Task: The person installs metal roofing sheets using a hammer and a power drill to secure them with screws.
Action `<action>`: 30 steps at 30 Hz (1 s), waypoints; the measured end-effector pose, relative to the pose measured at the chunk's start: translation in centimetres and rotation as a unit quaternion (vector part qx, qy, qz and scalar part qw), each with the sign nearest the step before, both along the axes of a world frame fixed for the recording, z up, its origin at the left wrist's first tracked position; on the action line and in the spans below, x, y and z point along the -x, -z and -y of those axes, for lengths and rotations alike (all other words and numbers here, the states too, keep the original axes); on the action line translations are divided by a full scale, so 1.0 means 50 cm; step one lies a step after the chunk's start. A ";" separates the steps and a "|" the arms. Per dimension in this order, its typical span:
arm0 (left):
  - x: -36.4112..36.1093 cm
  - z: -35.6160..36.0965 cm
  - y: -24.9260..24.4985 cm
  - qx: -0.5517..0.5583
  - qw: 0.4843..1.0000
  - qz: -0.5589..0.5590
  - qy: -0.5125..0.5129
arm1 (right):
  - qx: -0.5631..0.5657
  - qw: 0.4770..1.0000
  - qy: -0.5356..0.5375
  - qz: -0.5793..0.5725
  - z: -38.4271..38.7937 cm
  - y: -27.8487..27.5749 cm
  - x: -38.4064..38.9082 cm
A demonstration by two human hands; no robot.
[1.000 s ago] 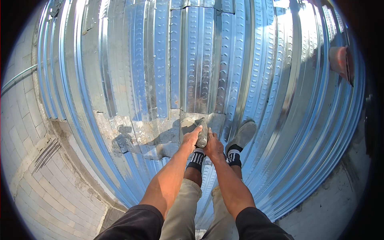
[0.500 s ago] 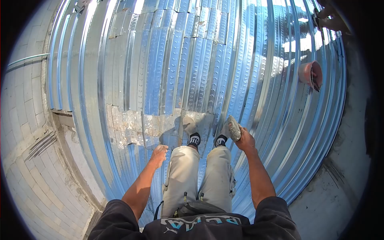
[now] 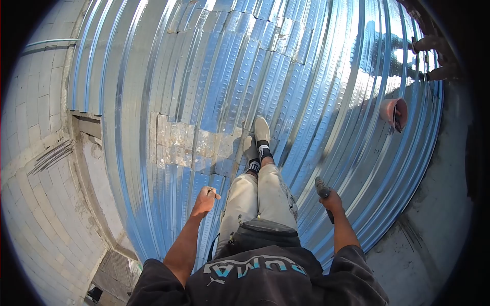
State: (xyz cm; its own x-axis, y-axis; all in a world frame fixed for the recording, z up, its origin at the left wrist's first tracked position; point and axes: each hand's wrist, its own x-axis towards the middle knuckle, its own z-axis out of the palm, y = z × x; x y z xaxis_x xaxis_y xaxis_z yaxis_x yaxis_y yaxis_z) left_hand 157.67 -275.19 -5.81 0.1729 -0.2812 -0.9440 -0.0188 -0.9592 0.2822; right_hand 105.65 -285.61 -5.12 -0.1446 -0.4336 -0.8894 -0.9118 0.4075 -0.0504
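My right hand (image 3: 333,202) is wrapped round a grey, dirty power tool (image 3: 322,187), whose rounded end points forward and whose dark lower part shows below the fist. My left hand (image 3: 206,200) hangs in front of my left thigh with its fingers curled in; something small and dark may be at the fingers, too small to name. Under my feet lies ribbed shiny metal decking (image 3: 214,86). One light shoe (image 3: 262,130) is set ahead of the other on the decking.
A reddish bucket (image 3: 393,113) with items inside stands on the decking at the right. Block walls (image 3: 38,107) border the left side, with thin rods (image 3: 50,157) near them. An opening (image 3: 109,275) shows at lower left. Dark shapes stand at the upper right edge.
One foot has stepped forward and the view has turned. My right hand with the tool has swung back and outward; the tool now shows from another side. My left hand stays curled.
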 end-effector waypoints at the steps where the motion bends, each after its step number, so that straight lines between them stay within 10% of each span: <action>1: -0.005 -0.026 -0.011 -0.017 1.000 0.012 -0.013 | -0.009 1.000 -0.005 -0.006 0.003 -0.024 -0.018; 5: -0.020 -0.078 -0.091 -0.053 0.976 0.018 -0.211 | -0.059 0.998 -0.019 0.026 0.025 -0.054 -0.063; 22: -0.012 -0.088 -0.144 0.019 0.944 0.014 -0.328 | 0.030 0.992 0.109 0.063 0.260 -0.078 -0.156; 30: -0.008 -0.314 -0.139 -0.071 0.900 0.023 -0.430 | 0.016 0.998 -0.060 0.014 0.164 -0.101 -0.165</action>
